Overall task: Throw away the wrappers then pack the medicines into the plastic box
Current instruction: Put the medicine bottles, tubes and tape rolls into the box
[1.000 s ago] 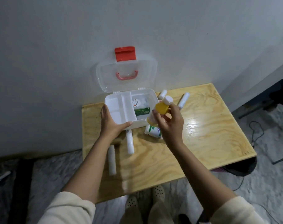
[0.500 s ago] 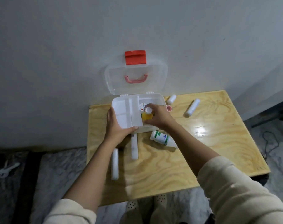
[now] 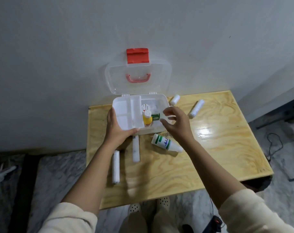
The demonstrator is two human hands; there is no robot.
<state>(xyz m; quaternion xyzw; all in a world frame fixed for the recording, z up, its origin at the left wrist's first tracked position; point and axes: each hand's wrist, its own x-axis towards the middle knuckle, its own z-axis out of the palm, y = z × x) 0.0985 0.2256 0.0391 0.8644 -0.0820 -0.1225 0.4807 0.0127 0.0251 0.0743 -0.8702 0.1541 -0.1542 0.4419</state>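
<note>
Two hands worked: the left hand (image 3: 117, 127) gripped the plastic box (image 3: 126, 122); the right hand (image 3: 176, 121) hovered spread, empty.

A pale plywood surface (image 3: 210, 148) stands against a grey wall. An open plastic box (image 3: 126, 121) sits at its far edge, lid leaning on the wall. Just in front of the box lie a white bottle (image 3: 164, 143) with green markings, on its side, and two white tubes (image 3: 135, 149) (image 3: 115, 166). Two more tubes (image 3: 174, 99) (image 3: 195, 108) lie to the box's right.
</note>
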